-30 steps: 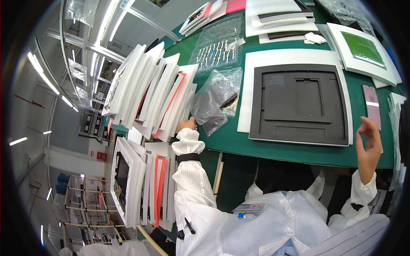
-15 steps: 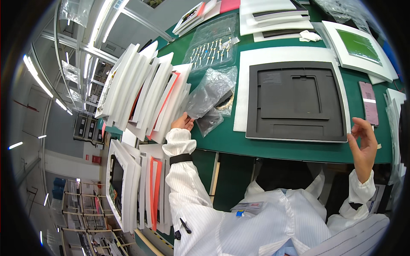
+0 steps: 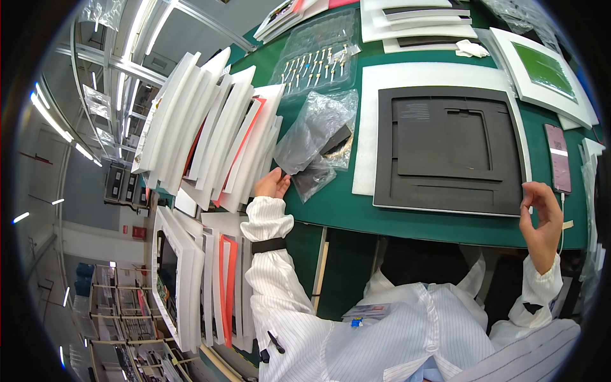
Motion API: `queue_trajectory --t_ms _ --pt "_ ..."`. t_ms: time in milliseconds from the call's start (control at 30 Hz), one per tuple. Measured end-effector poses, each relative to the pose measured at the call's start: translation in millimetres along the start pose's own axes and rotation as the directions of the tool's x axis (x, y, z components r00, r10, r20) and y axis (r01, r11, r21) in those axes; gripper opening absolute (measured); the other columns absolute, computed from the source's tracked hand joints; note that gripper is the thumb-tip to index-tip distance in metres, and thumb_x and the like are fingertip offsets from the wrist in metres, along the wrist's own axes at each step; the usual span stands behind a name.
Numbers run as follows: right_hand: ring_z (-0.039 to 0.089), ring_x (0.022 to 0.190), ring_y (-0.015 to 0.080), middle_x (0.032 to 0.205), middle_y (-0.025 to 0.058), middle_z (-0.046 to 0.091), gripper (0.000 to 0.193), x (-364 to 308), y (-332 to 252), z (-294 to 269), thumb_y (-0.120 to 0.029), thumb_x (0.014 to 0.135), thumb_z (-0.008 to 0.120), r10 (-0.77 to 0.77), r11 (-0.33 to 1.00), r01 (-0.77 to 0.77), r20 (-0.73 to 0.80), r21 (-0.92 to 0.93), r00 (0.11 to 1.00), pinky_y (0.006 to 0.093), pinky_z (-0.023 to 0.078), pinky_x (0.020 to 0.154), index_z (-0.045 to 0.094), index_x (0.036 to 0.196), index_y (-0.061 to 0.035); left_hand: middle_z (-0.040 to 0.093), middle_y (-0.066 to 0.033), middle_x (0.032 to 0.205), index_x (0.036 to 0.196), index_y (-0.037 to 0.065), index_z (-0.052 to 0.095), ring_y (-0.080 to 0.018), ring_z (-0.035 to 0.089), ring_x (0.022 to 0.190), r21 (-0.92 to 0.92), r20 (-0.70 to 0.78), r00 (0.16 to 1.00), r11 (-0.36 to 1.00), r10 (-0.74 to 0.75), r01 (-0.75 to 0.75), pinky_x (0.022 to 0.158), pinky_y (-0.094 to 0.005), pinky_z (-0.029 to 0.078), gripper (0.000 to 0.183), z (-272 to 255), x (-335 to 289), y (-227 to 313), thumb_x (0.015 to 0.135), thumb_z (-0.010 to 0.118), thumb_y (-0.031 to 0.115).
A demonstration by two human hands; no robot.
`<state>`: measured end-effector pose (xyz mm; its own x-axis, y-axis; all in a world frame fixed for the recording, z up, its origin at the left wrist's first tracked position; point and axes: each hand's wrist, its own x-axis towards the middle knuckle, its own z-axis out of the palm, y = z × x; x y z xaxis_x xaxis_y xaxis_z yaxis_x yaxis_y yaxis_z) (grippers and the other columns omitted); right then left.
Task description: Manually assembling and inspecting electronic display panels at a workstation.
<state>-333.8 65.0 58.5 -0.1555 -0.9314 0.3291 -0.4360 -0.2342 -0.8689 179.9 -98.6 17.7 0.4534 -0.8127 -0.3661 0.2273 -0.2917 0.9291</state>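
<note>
Two bare hands reach over a green table [image 3: 344, 211], with white striped sleeves covering the wrists. Near the table's left side, the left hand [image 3: 272, 185] has its fingers drawn close together at the lower left edge of a clear plastic bag [image 3: 304, 141]; the fingertips overlap the plastic there, so I cannot tell whether they clamp it or merely touch it. Inside the bag, a dark piece [image 3: 337, 139] shows only in part through creases and glare.

The right hand [image 3: 541, 218] is at the lower right corner of a black panel [image 3: 445, 149], thumb and forefinger tips close together against its edge. Whether they pinch the rim cannot be made out, and the other fingers are partly hidden behind the forefinger. The panel lies flat on a white foam sheet [image 3: 366, 137], hiding most of it; small print near its top is too faint to read.

Beyond the bag, a clear tray [image 3: 294, 52] holds rows of small parts, too tiny to identify. At left, upright foam sheets [image 3: 167, 121] mostly conceal what stands between them. A foam stack [image 3: 382, 24] is cut off above.
</note>
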Motion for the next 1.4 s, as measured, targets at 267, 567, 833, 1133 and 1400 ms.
queue_trajectory --t_ms 267,567,833,1133,1400 --pt "0.048 0.078 0.0099 0.089 0.0027 0.047 0.030 -4.0 15.6 9.1 0.013 0.075 0.054 0.013 0.999 -0.009 -0.126 0.034 0.992 0.0220 0.040 0.078 0.055 0.101 -0.0001 0.056 -0.0168 0.099 0.127 -0.014 0.035 -0.0234 0.060 0.083 0.071 0.067 0.998 0.997 0.002 -0.007 0.071 -0.0315 0.053 0.053 -1.6 -1.1 -2.4 0.082 0.061 -0.003" --pt "0.049 0.084 0.0113 0.097 0.0051 0.050 0.029 -32.0 59.3 13.2 0.013 0.078 0.053 -0.005 0.987 0.065 -0.377 0.145 0.926 0.0229 0.039 0.083 0.055 0.105 0.0023 0.056 -0.0170 0.101 0.128 -0.014 0.034 -0.0226 0.059 0.084 0.105 0.079 0.997 0.994 0.013 -0.021 0.075 -0.0307 0.053 0.053 -1.9 -1.4 -1.9 0.083 0.059 -0.004" --pt "0.052 0.089 0.0110 0.095 0.0038 0.055 0.018 -45.7 90.5 15.4 0.004 0.085 0.056 0.210 0.942 -0.027 -0.524 0.335 0.825 0.0228 0.040 0.084 0.056 0.102 0.0011 0.054 -0.0130 0.103 0.134 -0.009 0.028 -0.0193 0.057 0.086 0.178 0.091 0.995 0.983 0.027 -0.043 0.080 -0.0290 0.052 0.056 0.9 -2.9 -6.3 0.086 0.057 -0.001" --pt "0.053 0.091 0.0114 0.101 0.0060 0.056 0.015 -47.1 93.3 16.8 0.000 0.088 0.056 0.189 0.952 -0.038 -0.487 0.304 0.852 0.0219 0.041 0.082 0.055 0.103 0.0004 0.055 -0.0133 0.103 0.133 -0.009 0.031 -0.0180 0.057 0.087 0.096 0.101 0.995 0.995 0.019 -0.028 0.078 -0.0273 0.051 0.055 -1.1 -9.5 -2.6 0.085 0.058 -0.003" --pt "0.051 0.091 0.0117 0.099 0.0046 0.052 0.023 -46.5 90.5 18.3 0.001 0.087 0.057 0.166 0.954 -0.016 -0.485 0.299 0.859 0.0223 0.039 0.085 0.053 0.110 0.0012 0.055 -0.0164 0.104 0.135 -0.009 0.024 -0.0191 0.058 0.090 0.162 0.167 0.986 0.985 0.026 -0.053 0.080 -0.0302 0.051 0.063 2.1 -18.1 2.6 0.085 0.060 0.002"
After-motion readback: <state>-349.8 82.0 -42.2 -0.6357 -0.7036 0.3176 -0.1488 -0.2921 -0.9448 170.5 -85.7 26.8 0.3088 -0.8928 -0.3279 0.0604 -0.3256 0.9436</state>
